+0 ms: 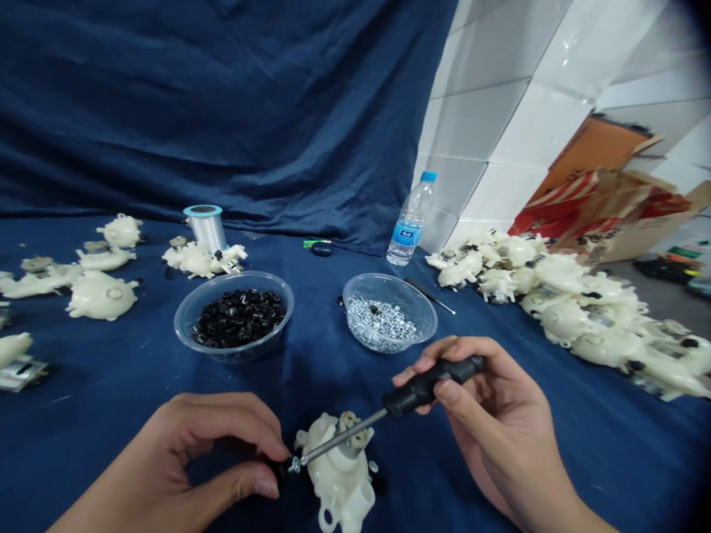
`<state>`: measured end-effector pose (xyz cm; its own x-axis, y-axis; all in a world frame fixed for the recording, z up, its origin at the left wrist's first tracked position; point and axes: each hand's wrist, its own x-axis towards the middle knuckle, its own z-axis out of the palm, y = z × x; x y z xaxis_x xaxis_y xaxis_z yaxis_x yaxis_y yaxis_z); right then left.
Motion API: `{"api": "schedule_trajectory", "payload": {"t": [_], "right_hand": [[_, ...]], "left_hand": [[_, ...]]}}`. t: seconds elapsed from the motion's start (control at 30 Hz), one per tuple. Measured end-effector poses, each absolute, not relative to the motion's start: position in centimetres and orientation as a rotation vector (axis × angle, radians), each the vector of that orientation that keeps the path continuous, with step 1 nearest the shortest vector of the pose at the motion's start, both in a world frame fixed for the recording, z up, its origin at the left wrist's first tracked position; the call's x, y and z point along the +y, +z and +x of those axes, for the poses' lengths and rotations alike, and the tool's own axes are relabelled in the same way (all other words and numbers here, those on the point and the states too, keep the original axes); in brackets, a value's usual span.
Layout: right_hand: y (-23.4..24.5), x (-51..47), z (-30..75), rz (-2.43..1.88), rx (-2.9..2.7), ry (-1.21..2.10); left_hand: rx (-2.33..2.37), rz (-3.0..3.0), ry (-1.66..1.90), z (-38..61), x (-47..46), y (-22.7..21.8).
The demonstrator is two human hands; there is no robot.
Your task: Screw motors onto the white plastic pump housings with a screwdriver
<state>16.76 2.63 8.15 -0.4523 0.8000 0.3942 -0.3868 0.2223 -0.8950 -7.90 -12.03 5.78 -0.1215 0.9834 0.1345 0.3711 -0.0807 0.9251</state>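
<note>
Just beside the left fingers [266, 435] lies a cream housing [336, 483].

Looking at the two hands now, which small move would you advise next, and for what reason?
Perhaps the right hand should press the screwdriver lightly, in line with the screw: this sits at the tool's tip, and the left hand seems to pinch a small black piece close beside it.

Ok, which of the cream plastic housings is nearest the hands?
The lumpy cream plastic housing between the left hand and right hand, overlapped by the black-handled metal screwdriver; the others lie farther off.
</note>
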Motion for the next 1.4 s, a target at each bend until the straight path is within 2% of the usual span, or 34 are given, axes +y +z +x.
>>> {"api": "schedule_trajectory", "payload": {"t": [0.83,1.13,1.4], "right_hand": [[7.9,2.7,16.9,-0.424,-1.483,1.448],[8.4,2.9,16.6,-0.492,-1.399,1.652],[8.5,2.1,16.9,-0.396,-1.479,1.497]], "left_hand": [[1.617,1.328,1.302,-7.1,-11.6,6.2],[1.543,1.248,1.368,-6.7,-11.7,6.1],[1.604,1.153,1.341,-6.4,-12.0,5.1]]}}
